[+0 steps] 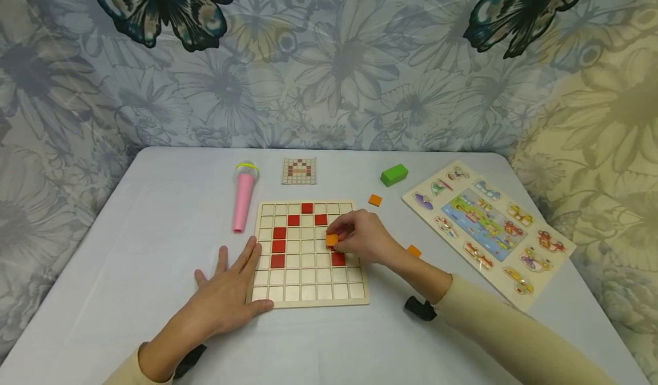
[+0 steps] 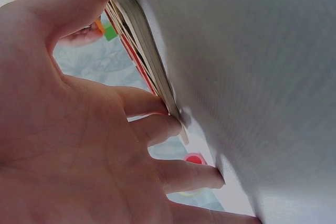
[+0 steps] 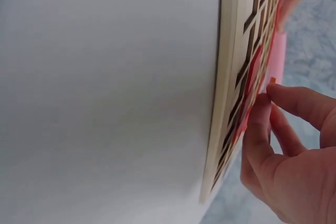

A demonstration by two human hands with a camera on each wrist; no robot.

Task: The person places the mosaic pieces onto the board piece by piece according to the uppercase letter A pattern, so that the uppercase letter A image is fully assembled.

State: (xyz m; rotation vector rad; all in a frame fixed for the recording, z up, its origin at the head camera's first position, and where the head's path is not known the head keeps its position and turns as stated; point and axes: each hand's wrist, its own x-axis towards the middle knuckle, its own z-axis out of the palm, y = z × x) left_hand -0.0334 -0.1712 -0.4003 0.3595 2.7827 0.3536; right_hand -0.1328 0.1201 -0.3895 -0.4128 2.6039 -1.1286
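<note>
A wooden grid board lies on the table, with several red square tiles set in its cells. Between thumb and fingers, my right hand pinches an orange square tile over the right part of the grid. That tile partly covers a red one, and in the right wrist view only a sliver of orange shows at the fingertips. My left hand is spread at the board's left edge, its thumb and fingers touching the rim. Two more orange tiles, one behind the board and one beside my right forearm, lie on the table.
Left of the board lies a pink toy microphone. Behind it is a small pattern card. A green block and a picture puzzle board are to the right. Patterned fabric hangs behind the table.
</note>
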